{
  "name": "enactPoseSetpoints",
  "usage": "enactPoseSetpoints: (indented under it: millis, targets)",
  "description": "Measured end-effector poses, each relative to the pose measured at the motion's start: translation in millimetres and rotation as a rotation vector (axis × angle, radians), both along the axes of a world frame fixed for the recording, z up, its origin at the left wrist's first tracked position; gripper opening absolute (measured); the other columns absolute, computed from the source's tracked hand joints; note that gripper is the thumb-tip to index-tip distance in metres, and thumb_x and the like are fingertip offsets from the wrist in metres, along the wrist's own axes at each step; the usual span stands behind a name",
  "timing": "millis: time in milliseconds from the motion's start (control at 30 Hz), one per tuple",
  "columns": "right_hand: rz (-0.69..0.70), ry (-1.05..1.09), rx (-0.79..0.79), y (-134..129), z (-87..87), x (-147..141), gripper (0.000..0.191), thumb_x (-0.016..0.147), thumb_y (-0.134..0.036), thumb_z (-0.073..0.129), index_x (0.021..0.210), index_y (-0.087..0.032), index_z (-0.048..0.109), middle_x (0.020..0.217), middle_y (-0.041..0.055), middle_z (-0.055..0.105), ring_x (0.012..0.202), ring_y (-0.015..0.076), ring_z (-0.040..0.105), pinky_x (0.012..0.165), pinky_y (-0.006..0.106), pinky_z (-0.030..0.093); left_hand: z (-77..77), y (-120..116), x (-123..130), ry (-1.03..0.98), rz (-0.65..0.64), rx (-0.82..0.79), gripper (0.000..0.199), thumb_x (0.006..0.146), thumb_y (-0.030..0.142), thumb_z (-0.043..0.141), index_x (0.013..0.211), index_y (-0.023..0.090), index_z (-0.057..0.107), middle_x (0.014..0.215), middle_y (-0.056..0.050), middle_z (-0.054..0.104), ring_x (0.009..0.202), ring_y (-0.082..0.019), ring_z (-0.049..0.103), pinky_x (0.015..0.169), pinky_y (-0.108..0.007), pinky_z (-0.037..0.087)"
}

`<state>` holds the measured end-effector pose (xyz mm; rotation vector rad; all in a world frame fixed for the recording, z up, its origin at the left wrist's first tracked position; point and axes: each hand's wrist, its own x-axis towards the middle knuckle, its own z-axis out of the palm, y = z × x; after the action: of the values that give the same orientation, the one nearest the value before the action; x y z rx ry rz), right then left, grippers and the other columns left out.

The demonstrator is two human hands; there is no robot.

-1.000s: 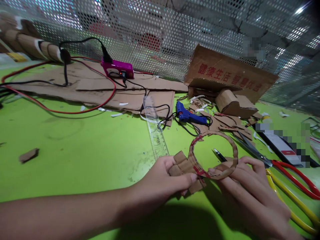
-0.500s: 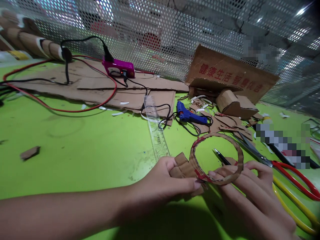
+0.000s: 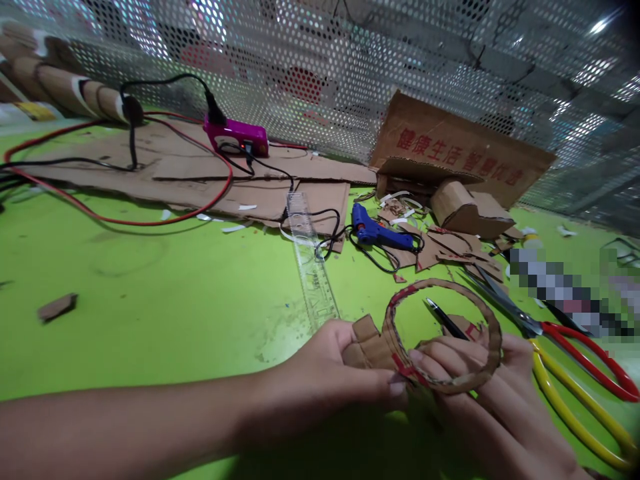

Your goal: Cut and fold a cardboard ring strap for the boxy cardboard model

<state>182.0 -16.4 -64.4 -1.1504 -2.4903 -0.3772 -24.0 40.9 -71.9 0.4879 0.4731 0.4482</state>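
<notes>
A cardboard ring with red marks is held up over the green table between both hands. From its left side juts a folded cardboard piece. My left hand is closed on that folded piece, its thumb lying along the ring's lower left edge. The fingers of my right hand pinch the ring's lower rim, some of them reaching inside the loop. Through the ring shows a dark pen, beside a cardboard scrap with a red mark. Scissors with one red and one yellow handle lie right of my right hand.
Beyond the ring sits a blue glue gun with a black cord. A clear ruler lies left of it. Cardboard sheets, a magenta power strip and looped cables line the back, before a perforated metal screen.
The ring has shifted slightly right and down, tilting so its opening shows wider. My right hand moved down with it, and the left hand keeps its hold.
</notes>
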Motion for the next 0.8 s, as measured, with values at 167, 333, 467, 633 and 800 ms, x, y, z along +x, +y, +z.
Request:
enactPoseSetpoints:
  millis: [167,333,467,633,800]
  targets:
    - [0.083,-0.075,0.075,3,6.3,3,0.026,0.091,-0.022,0.048,0.109,-0.027,0.065,0.096,0.0000,0.072,0.083,0.0203,0.067,0.073,0.032,0.047,-2.2,0,2,-0.012,-0.012,0.057,0.030,0.060,0.023,0.085,0.086,0.014,0.073,0.072,-0.001,0.072,0.067,-0.008,0.064,0.071,-0.017,0.049]
    - [0.053,-0.002,-0.029,4,5.2,4,0.023,0.089,-0.029,0.054,0.105,-0.035,0.068,0.095,-0.0012,0.072,0.081,0.0216,0.069,0.070,0.032,0.050,0.8,0,2,-0.011,-0.029,0.061,0.031,0.062,0.024,0.084,0.089,0.015,0.073,0.072,0.000,0.072,0.067,-0.007,0.064,0.073,-0.017,0.048]
    - [0.053,-0.016,-0.045,6,7.6,3,0.027,0.089,-0.027,0.052,0.110,-0.036,0.066,0.093,-0.0013,0.073,0.078,0.0215,0.069,0.069,0.032,0.051,4.7,0,1,0.028,-0.044,0.044,0.030,0.058,0.025,0.085,0.083,0.013,0.073,0.067,0.001,0.070,0.063,-0.006,0.061,0.069,-0.016,0.048]
    - [0.020,-0.013,-0.012,3,10.5,2,0.032,0.092,-0.017,0.044,0.114,-0.031,0.063,0.094,-0.0011,0.073,0.081,0.0199,0.069,0.075,0.033,0.048,-0.6,1,4,0.036,-0.001,0.071,0.030,0.057,0.026,0.086,0.079,0.013,0.071,0.066,0.001,0.069,0.065,-0.006,0.060,0.067,-0.016,0.046]
    - [0.067,-0.029,0.151,16,-0.8,22,0.033,0.084,-0.006,0.051,0.110,-0.023,0.060,0.096,0.0013,0.073,0.084,0.0205,0.068,0.077,0.038,0.043,-12.1,1,3,0.118,0.140,0.145,0.026,0.060,0.022,0.084,0.077,0.013,0.067,0.063,0.003,0.064,0.054,-0.005,0.052,0.053,-0.015,0.039]
